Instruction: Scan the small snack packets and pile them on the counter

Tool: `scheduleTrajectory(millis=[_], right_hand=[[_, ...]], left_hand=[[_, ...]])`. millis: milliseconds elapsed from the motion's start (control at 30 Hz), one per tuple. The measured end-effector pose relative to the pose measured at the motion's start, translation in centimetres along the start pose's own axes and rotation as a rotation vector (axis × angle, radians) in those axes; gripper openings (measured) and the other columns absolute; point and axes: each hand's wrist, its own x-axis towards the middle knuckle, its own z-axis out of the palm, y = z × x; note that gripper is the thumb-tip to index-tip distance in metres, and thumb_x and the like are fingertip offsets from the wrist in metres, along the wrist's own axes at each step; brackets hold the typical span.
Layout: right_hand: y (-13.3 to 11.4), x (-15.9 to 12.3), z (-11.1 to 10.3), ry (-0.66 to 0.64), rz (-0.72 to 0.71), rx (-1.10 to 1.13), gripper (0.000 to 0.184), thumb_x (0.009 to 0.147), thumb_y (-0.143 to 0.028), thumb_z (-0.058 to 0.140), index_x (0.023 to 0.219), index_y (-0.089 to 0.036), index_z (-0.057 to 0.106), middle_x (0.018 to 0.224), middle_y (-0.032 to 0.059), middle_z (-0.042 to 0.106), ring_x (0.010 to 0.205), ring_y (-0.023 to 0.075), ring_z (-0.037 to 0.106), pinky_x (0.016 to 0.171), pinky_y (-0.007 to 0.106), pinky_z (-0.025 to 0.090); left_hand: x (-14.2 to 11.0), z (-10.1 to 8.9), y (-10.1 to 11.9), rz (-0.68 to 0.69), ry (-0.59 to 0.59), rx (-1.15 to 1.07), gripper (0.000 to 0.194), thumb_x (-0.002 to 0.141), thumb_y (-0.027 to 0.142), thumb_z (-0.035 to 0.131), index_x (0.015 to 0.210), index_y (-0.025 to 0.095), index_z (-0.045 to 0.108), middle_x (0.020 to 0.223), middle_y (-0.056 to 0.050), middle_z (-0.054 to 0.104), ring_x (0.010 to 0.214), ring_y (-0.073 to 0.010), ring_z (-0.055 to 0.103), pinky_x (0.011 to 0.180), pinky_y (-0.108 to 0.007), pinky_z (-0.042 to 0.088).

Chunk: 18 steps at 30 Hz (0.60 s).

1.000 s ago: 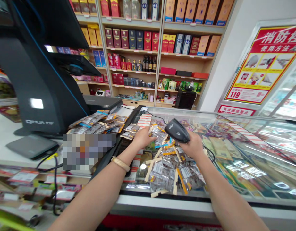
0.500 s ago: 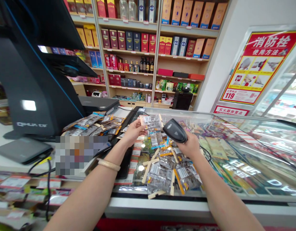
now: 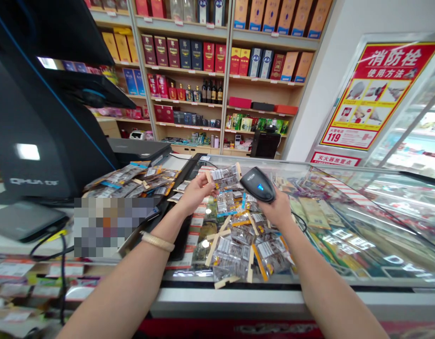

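Note:
My left hand (image 3: 198, 192) pinches the left end of a clear snack packet (image 3: 225, 176) with a cream edge, its barcode label facing up. My right hand (image 3: 278, 208) is wrapped round the handle of a black barcode scanner (image 3: 257, 182), which has a blue light lit on top. The scanner's head is beside the packet's right end. Below both hands, a loose pile of similar packets (image 3: 231, 256) with cream, orange and blue edges lies on the glass counter (image 3: 344, 278).
A second heap of packets (image 3: 132, 179) lies at the left, beside the dark checkout terminal (image 3: 58, 122). A flat grey device (image 3: 28, 220) and black cables are near its base. Shelves of boxed bottles (image 3: 189, 54) stand behind the counter. A red and yellow poster (image 3: 380, 96) hangs at right.
A blue light now shows on the scanner. The packet in my left hand has tilted slightly, its right end higher. My view has shifted a little to the right.

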Motion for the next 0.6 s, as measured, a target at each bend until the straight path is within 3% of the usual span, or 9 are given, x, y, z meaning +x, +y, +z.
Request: scheduleTrajectory(millis=[67,133,267,333,500,600], right_hand=[[-0.2,0.0,-0.1,0.003,-0.002,0.017,0.037,0.073,-0.038,0.057,0.103,-0.019,0.068,0.083,0.0087,0.074,0.075,0.0274,0.069,0.065,0.033,0.05],[-0.3,-0.1,-0.2,0.002,-0.007,0.026,0.036,0.073,-0.039,0.057,0.101,-0.019,0.068,0.082,0.0088,0.074,0.076,0.0276,0.069,0.065,0.033,0.05],[-0.2,-0.1,-0.1,0.001,-0.028,-0.007,0.034,0.071,-0.038,0.057,0.098,-0.018,0.067,0.081,0.0096,0.073,0.075,0.0277,0.069,0.065,0.032,0.05],[-0.2,-0.1,-0.1,0.006,-0.045,-0.031,0.034,0.07,-0.037,0.056,0.097,-0.019,0.067,0.08,0.0093,0.073,0.074,0.0277,0.069,0.064,0.032,0.049],[-0.2,-0.2,-0.1,0.015,-0.073,-0.047,0.029,0.071,-0.036,0.055,0.092,-0.021,0.067,0.074,0.0064,0.072,0.065,0.0251,0.067,0.059,0.03,0.047],[-0.2,-0.2,0.0,0.031,-0.076,-0.051,0.031,0.071,-0.037,0.055,0.094,-0.021,0.067,0.075,0.0062,0.072,0.066,0.0249,0.067,0.06,0.03,0.048]], left_hand=[[0.2,-0.1,-0.2,-0.013,0.028,-0.006,0.033,0.062,0.026,0.076,0.089,0.016,0.059,0.074,0.0,0.066,0.057,-0.0119,0.062,0.059,-0.026,0.052],[0.6,-0.3,-0.4,-0.023,0.132,-0.012,0.029,0.064,0.024,0.075,0.084,0.016,0.057,0.069,0.001,0.064,0.056,-0.0125,0.063,0.057,-0.025,0.052],[1.3,-1.7,-0.7,-0.048,0.526,-0.078,0.019,0.071,0.013,0.067,0.074,0.017,0.048,0.062,0.002,0.06,0.058,-0.0115,0.065,0.062,-0.024,0.054],[1.6,-2.5,-0.8,-0.07,0.656,-0.131,0.021,0.073,0.009,0.065,0.07,0.017,0.045,0.064,0.002,0.058,0.061,-0.0101,0.065,0.067,-0.023,0.055],[2.1,-4.3,-1.1,-0.162,0.819,-0.211,0.024,0.073,-0.001,0.062,0.066,0.016,0.046,0.068,0.002,0.055,0.065,-0.0069,0.062,0.071,-0.022,0.055],[2.3,-4.9,-1.1,-0.17,0.834,-0.186,0.027,0.068,-0.003,0.063,0.07,0.017,0.046,0.072,0.002,0.054,0.066,-0.0073,0.059,0.07,-0.023,0.055]])
